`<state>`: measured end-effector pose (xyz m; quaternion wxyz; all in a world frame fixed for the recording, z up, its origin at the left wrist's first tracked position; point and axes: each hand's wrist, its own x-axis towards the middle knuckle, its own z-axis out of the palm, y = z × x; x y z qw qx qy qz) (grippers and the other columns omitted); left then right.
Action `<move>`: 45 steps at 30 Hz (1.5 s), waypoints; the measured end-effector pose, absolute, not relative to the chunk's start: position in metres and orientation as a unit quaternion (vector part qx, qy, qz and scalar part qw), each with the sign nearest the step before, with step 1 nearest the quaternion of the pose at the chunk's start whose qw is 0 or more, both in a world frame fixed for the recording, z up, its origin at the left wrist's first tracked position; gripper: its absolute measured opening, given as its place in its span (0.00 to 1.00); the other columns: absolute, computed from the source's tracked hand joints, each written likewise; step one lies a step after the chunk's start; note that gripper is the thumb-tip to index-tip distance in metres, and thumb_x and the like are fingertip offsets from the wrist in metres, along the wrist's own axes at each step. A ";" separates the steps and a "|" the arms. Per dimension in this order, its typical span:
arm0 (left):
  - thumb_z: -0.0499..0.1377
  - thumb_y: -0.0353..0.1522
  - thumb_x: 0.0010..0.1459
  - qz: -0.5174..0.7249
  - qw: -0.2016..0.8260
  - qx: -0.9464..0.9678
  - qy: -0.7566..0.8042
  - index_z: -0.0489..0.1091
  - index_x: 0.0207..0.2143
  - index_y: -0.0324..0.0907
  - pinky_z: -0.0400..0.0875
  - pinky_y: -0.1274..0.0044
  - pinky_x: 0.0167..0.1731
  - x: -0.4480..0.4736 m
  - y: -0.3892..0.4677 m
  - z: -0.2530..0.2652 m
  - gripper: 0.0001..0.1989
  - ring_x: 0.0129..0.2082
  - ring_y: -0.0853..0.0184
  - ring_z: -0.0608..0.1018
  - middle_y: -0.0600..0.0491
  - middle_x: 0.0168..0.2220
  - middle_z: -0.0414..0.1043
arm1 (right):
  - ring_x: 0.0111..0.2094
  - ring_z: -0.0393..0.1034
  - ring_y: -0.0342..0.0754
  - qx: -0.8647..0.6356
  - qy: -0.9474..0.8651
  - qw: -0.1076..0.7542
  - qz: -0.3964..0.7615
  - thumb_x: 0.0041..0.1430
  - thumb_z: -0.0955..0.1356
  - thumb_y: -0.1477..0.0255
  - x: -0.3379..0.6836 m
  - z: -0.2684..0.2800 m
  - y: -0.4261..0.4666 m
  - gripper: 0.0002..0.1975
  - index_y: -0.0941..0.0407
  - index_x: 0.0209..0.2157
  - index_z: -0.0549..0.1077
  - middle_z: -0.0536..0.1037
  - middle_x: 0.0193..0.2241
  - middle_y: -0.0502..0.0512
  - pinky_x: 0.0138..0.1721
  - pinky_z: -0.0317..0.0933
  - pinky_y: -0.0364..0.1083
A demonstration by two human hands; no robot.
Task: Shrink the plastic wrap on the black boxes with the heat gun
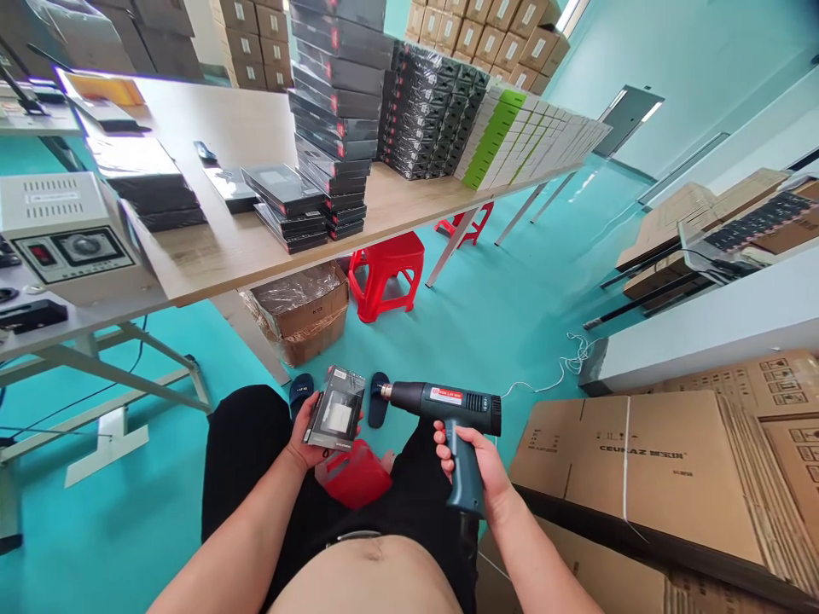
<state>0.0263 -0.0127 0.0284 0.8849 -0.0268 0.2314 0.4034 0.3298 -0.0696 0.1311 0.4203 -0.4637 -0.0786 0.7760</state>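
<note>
My left hand (304, 433) grips a small dark product box (337, 409) with a white device pictured on its front, tilted toward me above my lap. In my right hand (477, 452) is a dark green heat gun (448, 404), held by its handle. Its metal nozzle points left at the box, a short gap away from it. Whether the gun is running cannot be seen. Below the box, part of a red stool seat (355, 482) shows between my legs.
Ahead stands a wooden table (397, 200) bearing stacked black boxes (339, 111) and white-green boxes (505, 136). A grey control unit (70, 234) sits at left. A red stool (387, 269) and an open carton (300, 315) are beneath. Flattened cartons (640, 469) lie at right.
</note>
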 end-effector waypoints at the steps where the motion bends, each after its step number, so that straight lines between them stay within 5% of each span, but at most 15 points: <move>1: 0.53 0.48 0.57 0.400 0.884 -0.027 0.239 0.65 0.55 0.37 0.71 0.59 0.42 0.026 -0.013 0.029 0.31 0.44 0.50 0.77 0.38 0.44 0.75 | 0.26 0.65 0.42 -0.459 -0.077 0.427 0.776 0.54 0.66 0.67 0.328 0.131 -0.066 0.15 0.59 0.41 0.72 0.73 0.32 0.54 0.25 0.61 0.40; 19: 0.55 0.48 0.55 0.362 0.889 -0.051 0.276 0.70 0.49 0.36 0.72 0.59 0.41 0.033 -0.013 0.036 0.28 0.45 0.47 0.77 0.38 0.42 0.76 | 0.26 0.67 0.40 -0.429 -0.132 0.400 0.799 0.53 0.67 0.69 0.287 0.155 -0.035 0.14 0.61 0.40 0.73 0.73 0.30 0.53 0.24 0.62 0.39; 26: 0.59 0.43 0.54 0.386 0.862 -0.073 0.321 0.74 0.39 0.39 0.74 0.64 0.37 0.027 -0.010 0.023 0.17 0.33 0.53 0.80 0.46 0.30 0.78 | 0.24 0.71 0.45 -0.427 -0.379 0.166 0.804 0.47 0.71 0.70 0.272 0.197 -0.042 0.15 0.61 0.38 0.74 0.77 0.29 0.56 0.22 0.63 0.43; 32: 0.57 0.44 0.54 0.365 0.882 -0.060 0.292 0.73 0.41 0.37 0.74 0.64 0.36 0.027 -0.009 0.018 0.21 0.38 0.50 0.80 0.43 0.32 0.78 | 0.24 0.70 0.43 -0.503 -0.369 0.274 0.732 0.49 0.70 0.67 0.264 0.201 -0.021 0.15 0.59 0.39 0.73 0.76 0.28 0.52 0.23 0.64 0.42; 38: 0.58 0.39 0.54 0.416 0.847 -0.078 0.320 0.74 0.37 0.37 0.74 0.65 0.37 0.023 -0.005 0.006 0.15 0.35 0.53 0.80 0.46 0.29 0.78 | 0.22 0.69 0.45 -0.399 -0.469 0.086 0.784 0.46 0.72 0.71 0.269 0.209 -0.031 0.10 0.61 0.32 0.76 0.74 0.20 0.51 0.23 0.64 0.43; 45: 0.56 0.41 0.54 0.397 0.857 -0.068 0.320 0.72 0.45 0.36 0.73 0.63 0.37 0.024 -0.008 0.020 0.21 0.39 0.51 0.80 0.44 0.34 0.79 | 0.23 0.69 0.42 -0.531 -0.283 0.345 0.721 0.49 0.69 0.70 0.261 0.193 -0.008 0.13 0.60 0.37 0.73 0.75 0.27 0.53 0.21 0.64 0.41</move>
